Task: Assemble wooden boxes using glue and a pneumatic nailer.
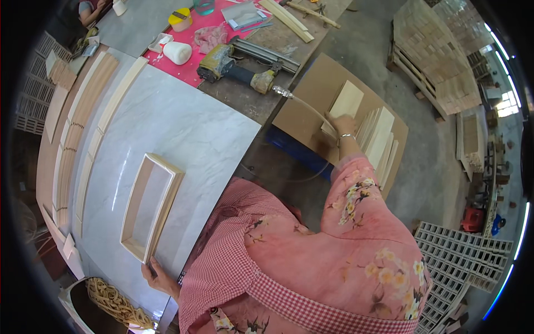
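Observation:
A rectangular wooden frame [167,209] of thin slats lies on the marble-patterned tabletop [214,125]. At its near corner is my left hand [161,278], fingers apart, the fingertips touching or almost touching the wood. My right arm reaches out to the right, over a brown cardboard sheet [311,83]. There my right hand [342,124] is closed on a pale wooden board [347,99]; its fingertips are partly hidden. Beside that hand lies a row of similar thin boards [379,131], overlapping each other.
A nail gun [233,69] with an air hose [311,108] lies beyond the tabletop, near a white bottle [178,53] and yellow-lidded tub [179,19]. Long slats [83,133] line the left side. A container of rubber bands [114,300] stands near left. Another person's arm [89,15] shows far left.

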`<state>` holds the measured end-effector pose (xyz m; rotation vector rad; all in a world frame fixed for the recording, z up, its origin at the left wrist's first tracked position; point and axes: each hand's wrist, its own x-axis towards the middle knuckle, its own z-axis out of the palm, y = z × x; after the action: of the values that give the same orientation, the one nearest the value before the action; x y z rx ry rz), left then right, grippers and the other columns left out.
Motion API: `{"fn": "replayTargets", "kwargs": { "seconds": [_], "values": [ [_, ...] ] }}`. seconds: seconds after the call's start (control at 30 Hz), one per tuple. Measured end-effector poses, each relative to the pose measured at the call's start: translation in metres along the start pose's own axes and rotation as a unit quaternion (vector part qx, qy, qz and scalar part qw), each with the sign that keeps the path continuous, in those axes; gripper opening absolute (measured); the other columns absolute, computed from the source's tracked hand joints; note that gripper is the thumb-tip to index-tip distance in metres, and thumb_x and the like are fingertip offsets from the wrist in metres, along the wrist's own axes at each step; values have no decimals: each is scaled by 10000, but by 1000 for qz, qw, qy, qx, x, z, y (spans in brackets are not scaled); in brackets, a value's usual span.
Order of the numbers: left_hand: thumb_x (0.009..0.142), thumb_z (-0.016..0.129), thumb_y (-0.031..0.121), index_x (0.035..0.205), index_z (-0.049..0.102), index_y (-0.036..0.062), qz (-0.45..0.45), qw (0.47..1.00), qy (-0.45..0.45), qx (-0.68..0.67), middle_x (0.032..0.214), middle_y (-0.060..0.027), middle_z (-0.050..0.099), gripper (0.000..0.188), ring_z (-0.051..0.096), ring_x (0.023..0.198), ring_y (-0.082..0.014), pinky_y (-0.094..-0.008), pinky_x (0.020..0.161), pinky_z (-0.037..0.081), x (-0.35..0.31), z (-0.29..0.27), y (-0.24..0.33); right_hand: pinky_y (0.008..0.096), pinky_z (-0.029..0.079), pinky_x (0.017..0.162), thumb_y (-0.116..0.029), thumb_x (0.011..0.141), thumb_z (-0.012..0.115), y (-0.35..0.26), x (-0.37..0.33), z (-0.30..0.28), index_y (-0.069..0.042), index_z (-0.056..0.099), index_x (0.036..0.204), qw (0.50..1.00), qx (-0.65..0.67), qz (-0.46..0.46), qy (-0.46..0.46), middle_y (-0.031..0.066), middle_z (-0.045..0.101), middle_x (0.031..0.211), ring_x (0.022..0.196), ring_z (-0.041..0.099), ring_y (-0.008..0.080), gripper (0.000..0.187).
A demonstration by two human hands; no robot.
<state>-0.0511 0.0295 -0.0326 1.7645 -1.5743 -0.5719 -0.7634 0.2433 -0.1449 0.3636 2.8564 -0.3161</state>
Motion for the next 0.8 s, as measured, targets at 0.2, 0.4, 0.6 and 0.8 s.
{"fn": "replayTargets", "kwargs": {
  "seconds": [0.2, 0.4, 0.6, 0.8],
  "values": [
    [991, 704, 245, 1266, 650, -25, 15, 1000, 18, -3, 1169, -140, 667, 390, 604, 1052, -233, -337, 954, 481, -3, 4, 4, 447, 571, 884, -645, 738, 748, 16, 5, 19, 140, 613, 1161, 993, 66, -17, 101, 293, 681, 1080, 984, 692, 425, 902],
    [927, 756, 257, 1294, 640, -32, 8, 997, 40, 66, 1261, -176, 655, 481, 608, 1118, -305, -376, 1011, 478, 2, 5, -7, 455, 543, 905, -603, 788, 756, 19, 40, -17, 138, 593, 1180, 928, 148, -149, 307, 274, 661, 1099, 992, 670, 407, 854],
    [817, 798, 122, 1211, 692, 9, 74, 995, 72, -8, 1217, -147, 656, 423, 581, 1128, -287, -366, 1008, 465, -7, 14, 12, 352, 540, 833, -369, 830, 810, -127, -115, -154, -19, 610, 1304, 777, 389, -485, 96, 137, 684, 1170, 984, 669, 271, 622],
    [798, 827, 133, 1107, 765, 59, 32, 992, 93, -82, 1137, -79, 697, 324, 583, 1091, -231, -330, 953, 494, -15, 1, 35, 419, 425, 1137, -106, 619, 789, -210, -338, -129, -46, 501, 1472, 407, 127, -887, -178, 123, 555, 1471, 1275, 563, 316, 903]
  ]
}}
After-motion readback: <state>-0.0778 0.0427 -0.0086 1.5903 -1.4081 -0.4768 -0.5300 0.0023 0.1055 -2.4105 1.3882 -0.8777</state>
